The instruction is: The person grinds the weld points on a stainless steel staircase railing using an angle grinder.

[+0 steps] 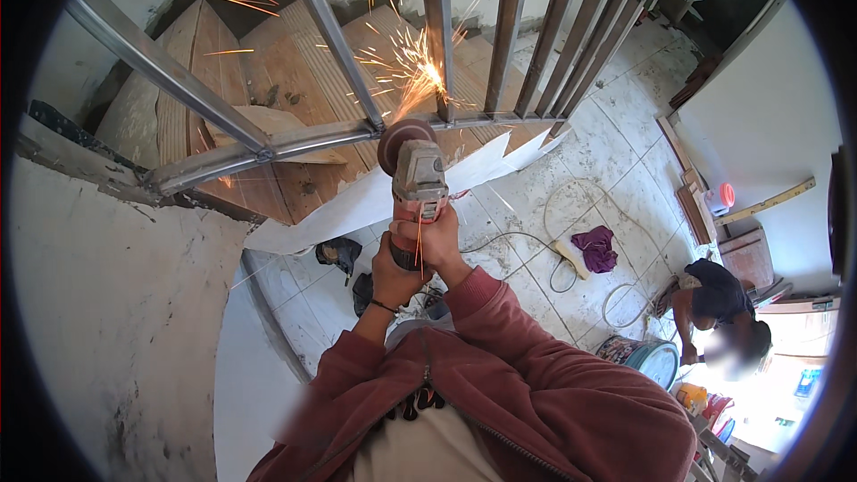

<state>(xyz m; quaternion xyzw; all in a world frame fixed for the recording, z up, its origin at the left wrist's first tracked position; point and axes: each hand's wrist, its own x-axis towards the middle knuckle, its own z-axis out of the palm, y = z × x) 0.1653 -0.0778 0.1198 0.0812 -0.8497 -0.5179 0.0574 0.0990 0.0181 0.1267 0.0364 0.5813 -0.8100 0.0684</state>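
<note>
Both my hands are wrapped round the body of a red and grey angle grinder (421, 170). My left hand (393, 272) grips its rear end, with a dark band on the wrist. Just ahead of it, my right hand (437, 239) closes round the red middle part. The grinder's brown disc (406, 137) is at the bottom rail (312, 137) of a bare metal stair railing, close to the foot of an upright bar (437, 31). Bright sparks (418, 71) fly up and outward there. Whether the disc touches the rail or the bar, I cannot tell.
Wooden stair treads (295, 80) lie behind the railing. Cables (513, 236), a purple cloth (596, 250) and a blue-lidded bucket (656, 361) are on the tiled floor. Another person (714, 312) bends down at the right. A plastered wall (116, 303) stands at my left.
</note>
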